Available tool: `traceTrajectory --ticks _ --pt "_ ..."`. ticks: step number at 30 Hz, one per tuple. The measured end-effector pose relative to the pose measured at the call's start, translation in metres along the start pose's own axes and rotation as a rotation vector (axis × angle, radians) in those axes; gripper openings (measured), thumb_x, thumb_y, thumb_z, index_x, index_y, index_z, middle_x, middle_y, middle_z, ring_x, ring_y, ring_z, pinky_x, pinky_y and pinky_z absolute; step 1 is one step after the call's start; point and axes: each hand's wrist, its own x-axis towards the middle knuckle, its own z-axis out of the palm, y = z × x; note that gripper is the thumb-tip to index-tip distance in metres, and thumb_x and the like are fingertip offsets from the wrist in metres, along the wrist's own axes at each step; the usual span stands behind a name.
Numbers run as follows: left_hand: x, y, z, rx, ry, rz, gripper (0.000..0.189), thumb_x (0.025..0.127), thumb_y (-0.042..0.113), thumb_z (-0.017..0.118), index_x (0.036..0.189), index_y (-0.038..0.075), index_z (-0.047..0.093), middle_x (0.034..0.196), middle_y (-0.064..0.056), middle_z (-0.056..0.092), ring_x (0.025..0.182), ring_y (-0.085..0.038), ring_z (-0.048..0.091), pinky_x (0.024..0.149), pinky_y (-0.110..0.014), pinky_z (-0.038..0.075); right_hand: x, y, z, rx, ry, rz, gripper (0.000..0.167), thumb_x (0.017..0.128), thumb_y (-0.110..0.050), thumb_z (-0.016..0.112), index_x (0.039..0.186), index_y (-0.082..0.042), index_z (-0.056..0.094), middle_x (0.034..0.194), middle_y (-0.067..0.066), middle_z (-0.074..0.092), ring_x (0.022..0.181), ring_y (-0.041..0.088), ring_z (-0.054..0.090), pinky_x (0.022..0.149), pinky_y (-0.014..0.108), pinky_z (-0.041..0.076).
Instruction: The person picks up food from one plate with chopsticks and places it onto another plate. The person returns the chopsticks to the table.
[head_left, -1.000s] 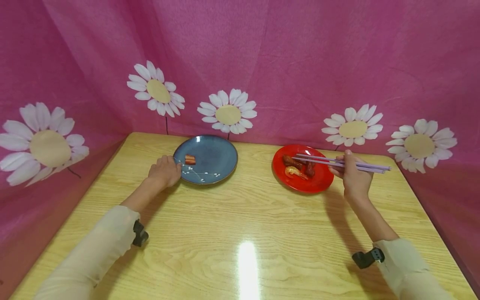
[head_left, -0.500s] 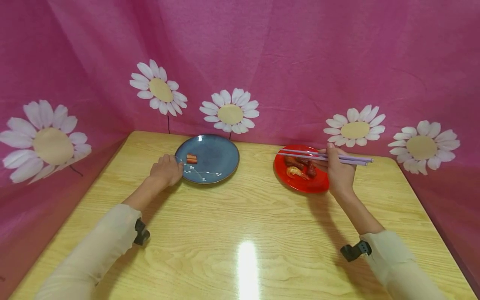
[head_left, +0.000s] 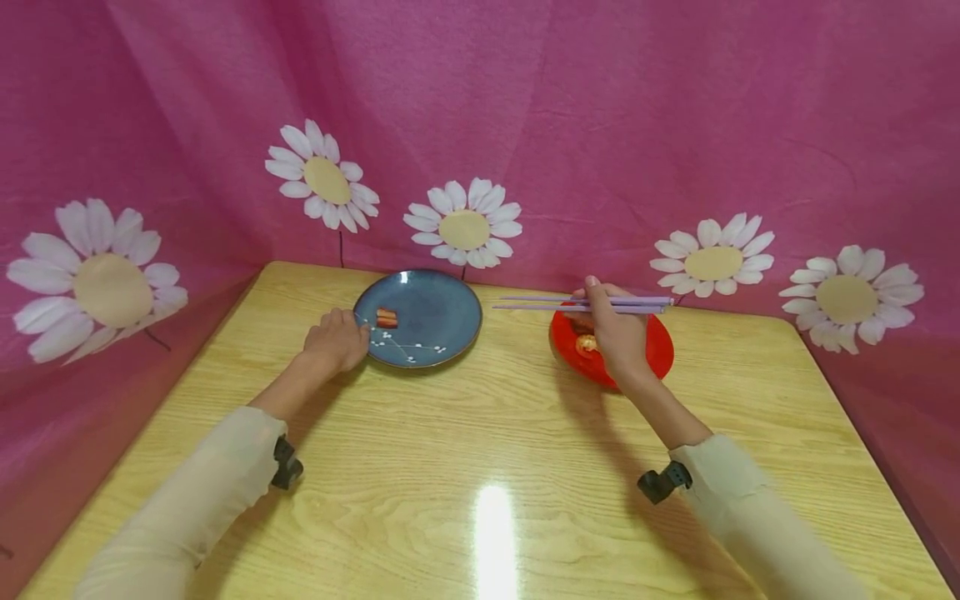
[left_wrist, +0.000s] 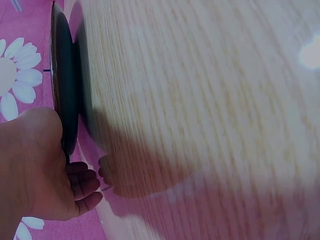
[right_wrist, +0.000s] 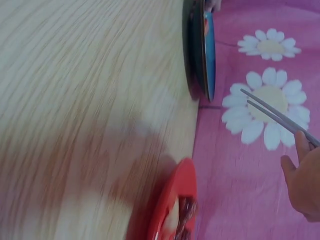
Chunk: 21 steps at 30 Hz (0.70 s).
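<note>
My left hand [head_left: 337,340] pinches the left rim of a round blue plate [head_left: 442,308] with white blossom decoration. In the left wrist view its fingers [left_wrist: 85,186] curl at the plate's edge. A small red-brown striped slab of food [head_left: 387,318] lies on that plate. My right hand [head_left: 618,333] grips a pair of purple chopsticks [head_left: 536,308] above a red plate [head_left: 660,346]. The chopstick tips point left toward the blue plate, slightly apart, with nothing between them. On the red plate are a shrimp [head_left: 586,343] and dark glazed meat pieces [right_wrist: 186,210], partly hidden by the hand.
Both plates stand near the back of a light wooden table [head_left: 405,467]. A pink curtain [head_left: 585,125] printed with daisies hangs behind and at the sides. Each sleeve carries a black wrist device, such as the right camera [head_left: 663,482].
My right hand has moved left with the chopsticks, whose tips have passed from over the food to beyond the red plate's left edge. My left hand stays at the blue plate.
</note>
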Motion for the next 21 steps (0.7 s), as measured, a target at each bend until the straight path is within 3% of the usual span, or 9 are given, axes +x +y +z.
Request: traceTrajectory --ticks 1,4,8,14,21 --pt "0.0 0.0 0.0 0.001 0.001 -0.001 0.053 0.107 0.027 0.029 0.13 -0.019 0.037 0.115 -0.028 0.043 0.114 -0.043 0.043 0.095 -0.056 0.039 -0.001 0.0 0.005 -0.032 -0.006 0.003 0.038 0.1 -0.027 0.064 0.095 0.011 0.069 0.08 0.009 0.074 0.063 0.01 0.071 0.056 0.02 0.054" --pt "0.0 0.0 0.0 0.007 0.002 -0.004 0.053 0.107 0.027 0.029 0.129 -0.02 0.037 0.114 -0.028 0.043 0.114 -0.043 0.044 0.095 -0.056 0.039 -0.001 0.001 0.021 -0.031 -0.034 -0.034 0.04 0.101 -0.023 0.062 0.097 0.017 0.066 0.081 0.009 0.073 0.063 0.009 0.07 0.06 0.02 0.054" --pt "-0.001 0.0 -0.001 0.009 0.0 0.0 0.053 0.107 0.027 0.029 0.13 -0.02 0.037 0.114 -0.028 0.043 0.114 -0.043 0.044 0.094 -0.057 0.04 -0.001 0.005 0.043 0.088 -0.075 -0.064 0.037 0.101 -0.014 0.06 0.093 0.022 0.063 0.08 0.008 0.071 0.067 0.014 0.072 0.073 0.034 0.058" --pt "-0.001 0.001 0.0 -0.001 0.001 -0.005 0.055 0.107 0.028 0.029 0.131 -0.02 0.037 0.114 -0.028 0.043 0.112 -0.043 0.045 0.095 -0.057 0.041 -0.002 0.01 0.066 0.125 -0.085 -0.005 0.035 0.101 -0.013 0.061 0.092 0.02 0.063 0.08 0.004 0.07 0.068 0.016 0.072 0.072 0.036 0.058" --pt "-0.002 0.0 -0.001 0.001 -0.008 -0.011 0.055 0.107 0.028 0.028 0.132 -0.02 0.036 0.116 -0.028 0.042 0.115 -0.044 0.044 0.096 -0.057 0.039 -0.002 0.016 0.085 0.164 -0.095 0.068 0.032 0.102 -0.015 0.06 0.092 0.014 0.066 0.09 0.017 0.069 0.076 0.022 0.073 0.073 0.038 0.058"
